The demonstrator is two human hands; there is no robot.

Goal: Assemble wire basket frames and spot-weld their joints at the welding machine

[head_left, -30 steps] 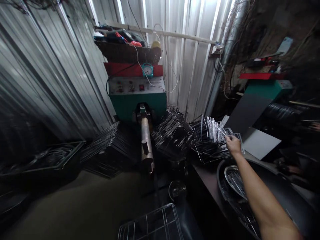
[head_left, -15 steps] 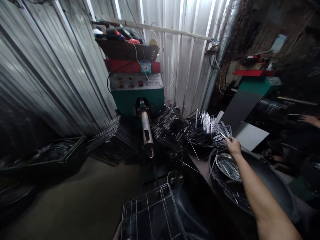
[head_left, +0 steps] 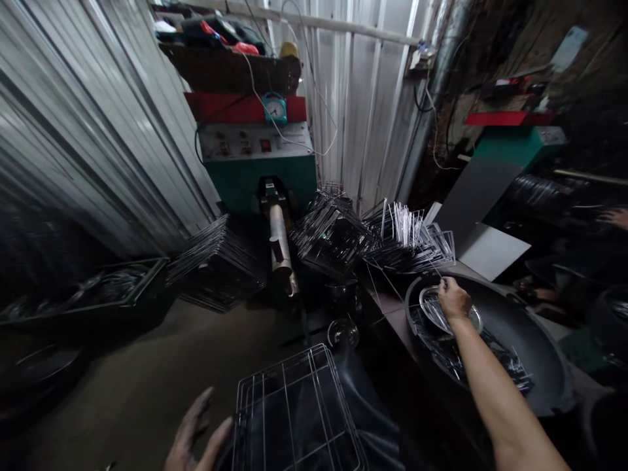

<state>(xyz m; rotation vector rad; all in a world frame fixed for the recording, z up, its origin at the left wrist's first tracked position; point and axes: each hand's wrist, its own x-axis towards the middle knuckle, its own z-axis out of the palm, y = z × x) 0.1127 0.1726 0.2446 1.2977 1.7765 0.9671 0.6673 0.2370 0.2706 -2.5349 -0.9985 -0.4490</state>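
Observation:
My left hand (head_left: 196,435) is open at the bottom, thumb and fingers spread, just left of a wire rack (head_left: 289,412). The rack, a rectangular grid of thin metal rods, rests over my dark-clad lap. My right hand (head_left: 454,299) is closed in a pinch above a round metal bowl (head_left: 428,307) of thin metal pieces. A thin wire (head_left: 436,269) runs up and left from its fingertips. Under the bowl is a wide dark basin (head_left: 534,347) with more loose metal pieces. Bent wire frames (head_left: 409,239) are heaped beyond my right hand.
Ahead stands a green machine (head_left: 260,176) with a protruding metal arm (head_left: 279,242). Stacked wire frames (head_left: 216,261) and a heap of frames (head_left: 333,235) flank it. A crate (head_left: 142,288) is at left. A co-worker's hand (head_left: 615,217) shows at far right, near another green machine (head_left: 510,150).
My left hand has come off the rack's left edge and opened beside it. My right hand has drawn back slightly from the wire frames to above the bowl. The view has shifted a little.

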